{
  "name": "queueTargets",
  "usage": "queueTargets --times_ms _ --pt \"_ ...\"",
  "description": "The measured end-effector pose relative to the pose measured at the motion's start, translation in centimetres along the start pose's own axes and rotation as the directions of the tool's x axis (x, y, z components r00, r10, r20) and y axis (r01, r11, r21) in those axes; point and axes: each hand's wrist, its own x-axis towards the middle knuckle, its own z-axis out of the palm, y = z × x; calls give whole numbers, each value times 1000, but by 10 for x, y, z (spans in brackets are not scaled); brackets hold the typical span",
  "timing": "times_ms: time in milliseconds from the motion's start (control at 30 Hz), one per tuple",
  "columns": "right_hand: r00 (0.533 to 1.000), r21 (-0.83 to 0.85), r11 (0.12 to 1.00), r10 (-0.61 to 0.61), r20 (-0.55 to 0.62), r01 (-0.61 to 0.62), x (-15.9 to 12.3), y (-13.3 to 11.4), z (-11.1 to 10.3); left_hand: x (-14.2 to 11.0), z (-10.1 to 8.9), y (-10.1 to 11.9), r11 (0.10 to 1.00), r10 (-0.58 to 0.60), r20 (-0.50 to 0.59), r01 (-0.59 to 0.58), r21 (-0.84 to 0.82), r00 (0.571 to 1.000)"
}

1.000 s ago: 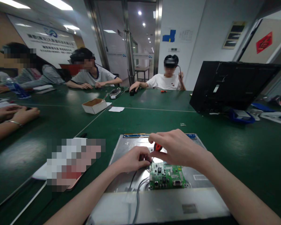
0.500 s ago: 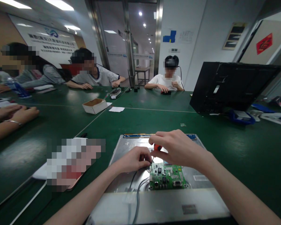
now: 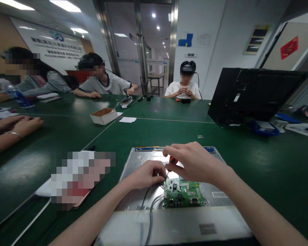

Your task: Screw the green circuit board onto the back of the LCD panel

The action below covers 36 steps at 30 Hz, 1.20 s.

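A green circuit board (image 3: 182, 192) lies on the silvery back of a display panel (image 3: 133, 225) in front of me. My right hand (image 3: 192, 160) is closed around the red-and-black handle of a screwdriver (image 3: 173, 160), whose thin shaft slants down to the board's upper left corner. At that same corner, my left hand (image 3: 150, 174) has its thumb and fingers pinched together beside the shaft's tip; what they hold, if anything, is hidden. Grey cables (image 3: 151, 218) run from beside the board toward the panel's near edge.
Left of the panel lies a phone in a pink case (image 3: 92, 181), partly blurred out. A large black monitor (image 3: 251, 95) stands at the right. Farther off is a small open box (image 3: 104, 117). Another person's hands (image 3: 25, 126) rest at the left; several people sit around the green table (image 3: 169, 128).
My hands and the board look almost unchanged; the screwdriver handle has turned slightly. Across the table, a person has brought both hands together, off the dark object.
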Motion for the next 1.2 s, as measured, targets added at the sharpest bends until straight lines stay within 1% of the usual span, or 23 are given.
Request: queueTargets --times_ms 133,267,333,500,567,800,967,1200 --pt "1000 -26 1000 -4 10 4 -1 1 -1 0 0 2 1000 -2 -3 2 11 1000" --pt "998 58 997 -53 21 52 -3 -2 -4 -1 1 1 999 -29 5 29 12 1000" --pt "999 66 997 -44 29 42 -3 -3 -4 -1 1 -1 999 -37 12 37 9 999" --pt "1000 -22 1000 20 -1 -20 -1 1 -1 -1 1 -3 1000 -27 15 27 -2 1000" --pt "1000 -23 1000 18 13 -18 0 1 -1 -1 0 -2 1000 -20 16 20 9 1000" --pt "999 64 997 -41 22 39 -4 -2 -4 0 1 -5 1000 -9 20 9 -8 1000" --pt "999 56 998 -19 27 17 -4 0 -2 0 2 -6 999 -38 40 39 -9 998" --pt "1000 -1 1000 7 7 -7 -2 -2 -1 -1 1 -5 999 -37 35 37 8 999"
